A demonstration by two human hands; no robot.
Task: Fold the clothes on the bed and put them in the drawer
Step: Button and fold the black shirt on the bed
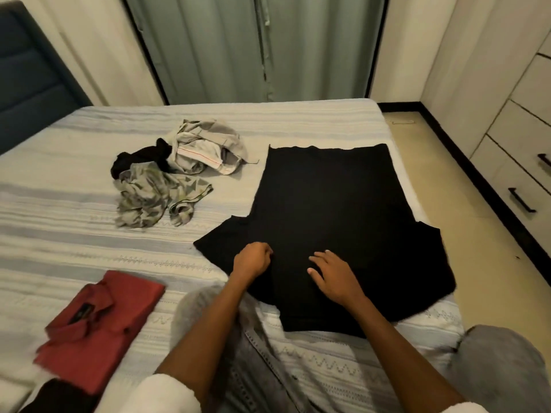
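Black T-shirt [325,210] flat, hem pointing away, hands on collar end

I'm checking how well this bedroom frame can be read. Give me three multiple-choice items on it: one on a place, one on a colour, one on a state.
1. Where does the folded shirt lie?
A. near left of the bed
B. on the floor
C. by the curtain

2. What colour is the spread T-shirt?
A. white
B. black
C. red

3. How is the left hand?
A. flat
B. lifted clear
C. curled on the fabric

Answers: 1 A, it lies near the left edge; 2 B, it is uniformly dark; 3 C, its fingers bunch cloth, while the right hand lies spread.
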